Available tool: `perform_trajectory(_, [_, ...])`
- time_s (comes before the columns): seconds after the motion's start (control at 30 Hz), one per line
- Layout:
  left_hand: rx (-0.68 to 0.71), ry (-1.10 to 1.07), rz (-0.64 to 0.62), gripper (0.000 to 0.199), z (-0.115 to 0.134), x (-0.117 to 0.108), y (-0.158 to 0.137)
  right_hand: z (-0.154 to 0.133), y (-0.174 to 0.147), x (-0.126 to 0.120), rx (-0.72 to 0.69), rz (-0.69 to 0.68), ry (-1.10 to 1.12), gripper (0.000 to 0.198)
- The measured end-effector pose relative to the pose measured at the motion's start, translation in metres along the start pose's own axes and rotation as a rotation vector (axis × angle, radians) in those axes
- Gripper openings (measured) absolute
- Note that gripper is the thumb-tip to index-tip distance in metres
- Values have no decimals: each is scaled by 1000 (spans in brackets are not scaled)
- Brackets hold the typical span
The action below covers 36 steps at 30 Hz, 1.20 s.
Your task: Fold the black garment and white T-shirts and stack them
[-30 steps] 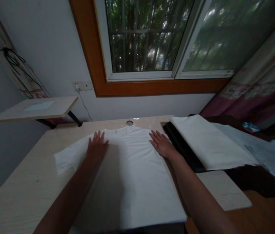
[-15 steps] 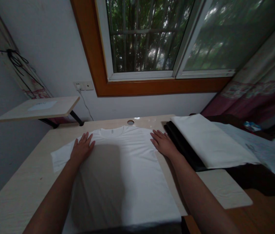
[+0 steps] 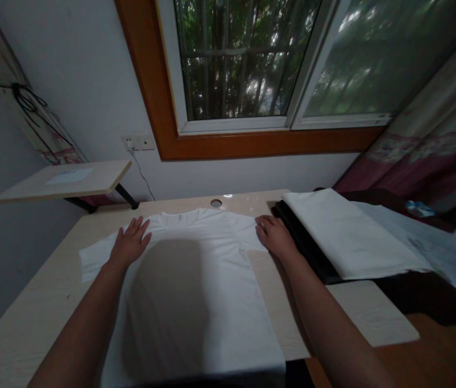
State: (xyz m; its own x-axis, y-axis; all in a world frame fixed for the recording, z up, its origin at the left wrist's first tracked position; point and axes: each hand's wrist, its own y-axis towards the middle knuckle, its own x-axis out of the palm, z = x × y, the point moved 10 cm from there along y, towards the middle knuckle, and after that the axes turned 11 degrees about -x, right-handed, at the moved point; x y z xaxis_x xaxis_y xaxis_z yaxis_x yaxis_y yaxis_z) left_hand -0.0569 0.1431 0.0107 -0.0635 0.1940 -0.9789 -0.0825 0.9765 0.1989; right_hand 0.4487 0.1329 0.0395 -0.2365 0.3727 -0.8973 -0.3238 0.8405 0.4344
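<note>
A white short-sleeved T-shirt (image 3: 228, 291) lies spread on the table, its neckline toward the wall and its hem at the near edge. My left hand (image 3: 129, 243) rests flat on the shirt's left shoulder beside the sleeve, fingers spread. At the end of the right sleeve (image 3: 247, 230) is my right hand (image 3: 275, 235), palm down with the fingers slightly bent and touching the cloth. Nothing shows gripped in either hand. A dark shadow falls across the shirt's chest.
Right of my right hand sits a stack of folded white cloth (image 3: 352, 231) over a black item (image 3: 304, 245). A raised shelf (image 3: 102, 180) with a paper on it stands at the table's back left. The wooden table (image 3: 46, 291) has a round cable hole near the wall.
The shirt has shifted left along with my left hand. My right hand has moved slightly right, its fingers more bent, and more of the right sleeve shows flat.
</note>
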Motion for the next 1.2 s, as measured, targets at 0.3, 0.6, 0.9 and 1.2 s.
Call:
perform_trajectory(0.3, [232, -213, 113, 52, 126, -35, -8, -6, -3, -9, 161, -36, -183, 37])
perform_trajectory(0.6, [373, -366, 121, 56, 295, -51, -37, -5, -4, -8, 165, 22, -106, 37])
perform_trajectory(0.9, [359, -398, 109, 61, 316, -42, -57, 1, -5, -7, 237, 24, -140, 36])
perform_trajectory(1.2, [363, -403, 120, 64, 316, -44, -58, 7, 1, 0, 239, 131, 208, 10])
